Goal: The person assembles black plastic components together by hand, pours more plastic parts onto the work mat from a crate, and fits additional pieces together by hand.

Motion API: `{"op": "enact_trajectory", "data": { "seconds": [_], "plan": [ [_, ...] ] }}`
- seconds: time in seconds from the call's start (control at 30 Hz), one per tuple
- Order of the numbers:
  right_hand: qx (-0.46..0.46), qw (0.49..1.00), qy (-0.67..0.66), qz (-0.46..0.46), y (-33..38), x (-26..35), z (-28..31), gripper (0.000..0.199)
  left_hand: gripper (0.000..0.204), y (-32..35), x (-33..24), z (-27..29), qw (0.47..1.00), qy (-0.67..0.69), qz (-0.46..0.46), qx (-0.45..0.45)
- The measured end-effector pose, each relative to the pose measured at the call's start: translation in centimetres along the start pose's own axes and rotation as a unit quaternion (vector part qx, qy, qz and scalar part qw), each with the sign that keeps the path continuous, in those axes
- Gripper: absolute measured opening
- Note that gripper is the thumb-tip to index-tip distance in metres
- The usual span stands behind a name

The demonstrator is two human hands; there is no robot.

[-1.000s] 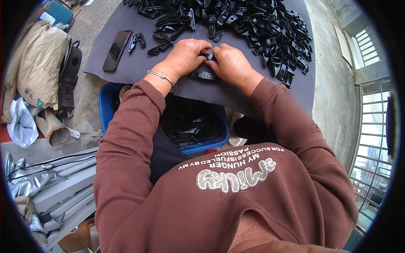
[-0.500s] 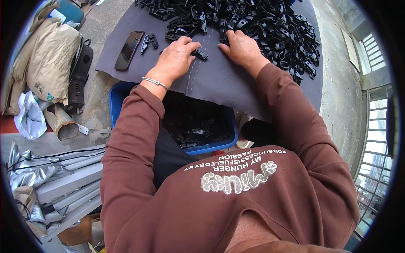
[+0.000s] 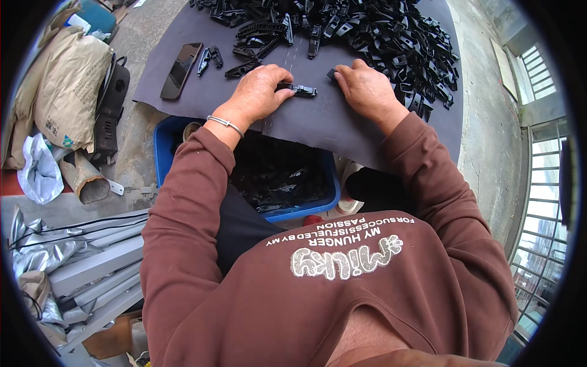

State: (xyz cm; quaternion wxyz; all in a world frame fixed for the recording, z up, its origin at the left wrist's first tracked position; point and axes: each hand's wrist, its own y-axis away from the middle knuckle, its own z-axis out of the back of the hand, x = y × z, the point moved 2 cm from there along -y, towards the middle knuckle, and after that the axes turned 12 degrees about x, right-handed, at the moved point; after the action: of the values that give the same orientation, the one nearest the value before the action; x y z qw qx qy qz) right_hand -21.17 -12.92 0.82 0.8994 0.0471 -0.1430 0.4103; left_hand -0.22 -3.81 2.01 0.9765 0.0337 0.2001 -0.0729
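My left hand (image 3: 262, 92) pinches one end of a narrow black plastic part (image 3: 304, 91) between thumb and fingers, low over the dark grey mat. The part's other end points right, toward my right hand (image 3: 365, 87). Between the thumb and fingertips of that hand is a small black piece (image 3: 331, 74); its full shape is hidden. The two held pieces are apart. A large heap of similar black plastic parts (image 3: 391, 46) covers the far right of the mat (image 3: 361, 137). A few more lie loose beyond my left hand.
A phone (image 3: 181, 71) lies at the mat's left, beside two small black parts (image 3: 210, 60). Below the near edge stands a blue bin (image 3: 333, 202) with black parts inside. Paper sacks (image 3: 70, 85) and pale metal bars (image 3: 101, 263) are on the left; a barred window (image 3: 541, 220) is at right.
My right hand has drawn back from the heap toward me, now with a small black piece in its fingertips. My left hand has come slightly nearer, still gripping its black part.
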Motion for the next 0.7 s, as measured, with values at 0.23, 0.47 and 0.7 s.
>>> {"op": "enact_trajectory", "data": {
  "seconds": [0.23,0.47,0.7],
  "plan": [
    [-0.049,0.998,0.02,0.02,-0.3,-0.4,-0.5,0.026,0.022,0.1,0.6,-0.2,0.999,-0.023,-0.029,-0.027],
    [-0.001,0.978,-0.099,0.186,-1.1,1.2,-0.2,0.021,0.022,-0.2,1.1,-0.8,0.999,0.028,-0.01,-0.035],
    [0.052,0.966,-0.068,0.245,-4.0,1.7,-0.4,0.022,0.021,-0.8,1.7,-0.6,0.996,0.085,0.006,-0.016]
  ]
}}
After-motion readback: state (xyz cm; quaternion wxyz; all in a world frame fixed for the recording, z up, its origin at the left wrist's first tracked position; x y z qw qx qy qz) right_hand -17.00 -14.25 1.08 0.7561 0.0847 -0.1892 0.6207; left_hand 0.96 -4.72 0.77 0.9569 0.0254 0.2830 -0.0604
